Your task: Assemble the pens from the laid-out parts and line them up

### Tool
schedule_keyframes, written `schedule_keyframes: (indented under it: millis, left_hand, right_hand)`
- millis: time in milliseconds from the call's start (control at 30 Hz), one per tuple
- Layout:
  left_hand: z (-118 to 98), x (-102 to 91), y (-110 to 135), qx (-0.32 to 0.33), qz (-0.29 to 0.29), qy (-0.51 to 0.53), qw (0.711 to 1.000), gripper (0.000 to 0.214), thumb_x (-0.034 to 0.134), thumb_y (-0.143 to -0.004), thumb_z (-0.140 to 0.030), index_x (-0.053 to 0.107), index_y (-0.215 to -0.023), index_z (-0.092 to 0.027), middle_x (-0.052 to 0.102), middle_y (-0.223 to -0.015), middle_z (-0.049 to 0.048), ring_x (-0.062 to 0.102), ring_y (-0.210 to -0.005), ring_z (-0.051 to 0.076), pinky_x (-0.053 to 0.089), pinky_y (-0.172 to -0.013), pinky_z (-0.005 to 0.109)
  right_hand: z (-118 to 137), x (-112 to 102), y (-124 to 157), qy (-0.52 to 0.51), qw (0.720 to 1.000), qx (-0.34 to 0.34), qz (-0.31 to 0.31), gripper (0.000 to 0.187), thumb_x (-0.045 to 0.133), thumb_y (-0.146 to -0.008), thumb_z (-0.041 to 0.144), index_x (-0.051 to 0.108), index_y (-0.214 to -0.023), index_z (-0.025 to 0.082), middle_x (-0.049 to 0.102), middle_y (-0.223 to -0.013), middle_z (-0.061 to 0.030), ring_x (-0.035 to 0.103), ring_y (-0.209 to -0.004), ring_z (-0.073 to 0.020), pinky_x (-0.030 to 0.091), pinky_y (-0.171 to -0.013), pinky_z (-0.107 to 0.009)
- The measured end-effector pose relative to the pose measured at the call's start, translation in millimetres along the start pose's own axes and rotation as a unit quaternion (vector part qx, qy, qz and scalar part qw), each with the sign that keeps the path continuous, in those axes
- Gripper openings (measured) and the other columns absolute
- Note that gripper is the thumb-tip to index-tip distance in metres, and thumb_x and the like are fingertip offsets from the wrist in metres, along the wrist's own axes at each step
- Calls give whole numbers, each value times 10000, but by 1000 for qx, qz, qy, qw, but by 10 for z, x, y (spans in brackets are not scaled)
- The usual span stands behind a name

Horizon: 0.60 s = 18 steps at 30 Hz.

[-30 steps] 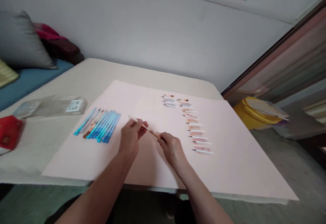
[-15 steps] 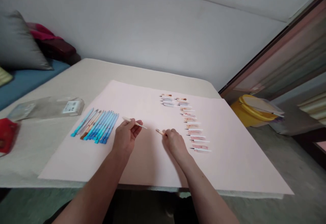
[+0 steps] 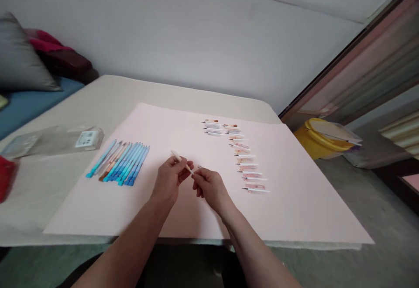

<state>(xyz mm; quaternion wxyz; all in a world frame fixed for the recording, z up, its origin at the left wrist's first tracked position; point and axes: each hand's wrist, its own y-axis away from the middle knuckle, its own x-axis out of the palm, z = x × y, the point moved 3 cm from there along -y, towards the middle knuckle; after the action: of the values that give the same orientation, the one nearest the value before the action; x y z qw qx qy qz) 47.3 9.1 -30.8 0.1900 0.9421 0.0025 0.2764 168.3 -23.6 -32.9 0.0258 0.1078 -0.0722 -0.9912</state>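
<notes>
My left hand (image 3: 167,179) is closed on a slim cream pen barrel (image 3: 176,155), with a thin white refill pointing out of it to the right. My right hand (image 3: 211,188) meets it, fingertips pinched at the end of that refill. A small beige pen piece, which has a clip, is tucked in my right hand and mostly hidden; only its tip (image 3: 200,166) shows. To the left lies a row of pens (image 3: 131,163), mostly blue with a few brown and pale ones. On the right, disassembled pen parts (image 3: 246,160) lie in a column: white refills beside pinkish clear barrels.
Pink paper (image 3: 291,209) covers much of the cream table (image 3: 144,88). A clear plastic bag (image 3: 62,139) and a red object (image 3: 5,179) are at the left. A yellow bucket (image 3: 309,139) stands on the floor at right; a grey cushion (image 3: 24,59) is far left.
My two hands have come together over the paper; the right moved left and the left moved right. The right fingers now touch the refill end, and the beige piece is more hidden.
</notes>
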Motion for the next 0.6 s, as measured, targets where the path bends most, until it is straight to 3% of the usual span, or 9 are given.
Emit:
schedule_keyframes:
  millis: [133,333,600]
  left_hand:
    - [-12,-9,2,6,-4,-1,1000,217,717,-670,-280,594,-769,-131,668,-795,77,636,-790,167,497,-728,297]
    - [-174,-101,-66,66,-65,-7,996,215,718,-670,-287,589,-732,-126,665,-760,64,628,-744,133,489,-721,268]
    - [-268,-190,-133,71,-85,27,993,191,722,-673,-249,578,-693,-125,660,-752,60,639,-745,131,512,-703,252]
  right_hand:
    - [29,-39,12,9,1000,9,-6,227,481,-819,273,540,-626,169,541,-514,44,456,-378,-54,344,-402,-171]
    - [51,-64,43,20,1000,12,-10,195,482,-811,250,551,-646,172,546,-531,47,459,-384,-53,344,-409,-169]
    - [60,-98,60,21,1000,12,1,193,498,-800,255,559,-639,170,554,-518,44,460,-381,-58,355,-428,-182]
